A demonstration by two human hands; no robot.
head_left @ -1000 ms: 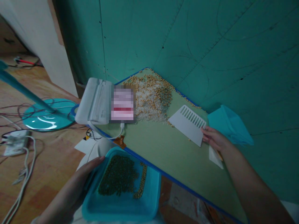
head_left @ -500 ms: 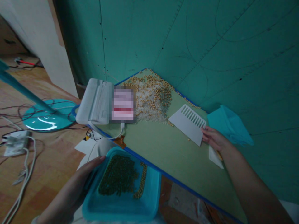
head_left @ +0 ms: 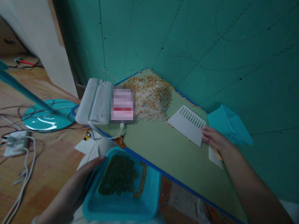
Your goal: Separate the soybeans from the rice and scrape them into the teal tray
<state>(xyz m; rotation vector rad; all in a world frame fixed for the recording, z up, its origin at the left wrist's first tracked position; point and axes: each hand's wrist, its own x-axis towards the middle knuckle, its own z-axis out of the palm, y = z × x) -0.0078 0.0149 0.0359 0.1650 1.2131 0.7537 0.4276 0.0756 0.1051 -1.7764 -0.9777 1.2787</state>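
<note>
My right hand (head_left: pixel 216 139) pinches the right end of a white plastic scraper (head_left: pixel 187 126) with a row of slots along its far side. The scraper lies low over the table top, its left corner by a few loose yellow beans. Beyond that corner spreads a heap of white rice grains mixed with yellow beans (head_left: pixel 153 99). My left hand (head_left: pixel 87 172) is closed on the left side of a blue plastic basin (head_left: pixel 121 211), thumb at the rim and other fingers mostly hidden. Inside the basin are small dark green beans (head_left: pixel 118 175) and a strip of yellow beans (head_left: pixel 141 183).
A white device (head_left: pixel 94 102) with a cable stands at the table's left, beside a blurred-out patch. The blue-edged table (head_left: pixel 158 143) meets a green wall. A turquoise bag (head_left: pixel 230 126) and a white piece (head_left: pixel 215 157) lie near my right hand. Cables and a power strip (head_left: pixel 17 143) are on the floor.
The scraper has shifted very slightly to the left in my right hand. My left hand and the basin stay where they were.
</note>
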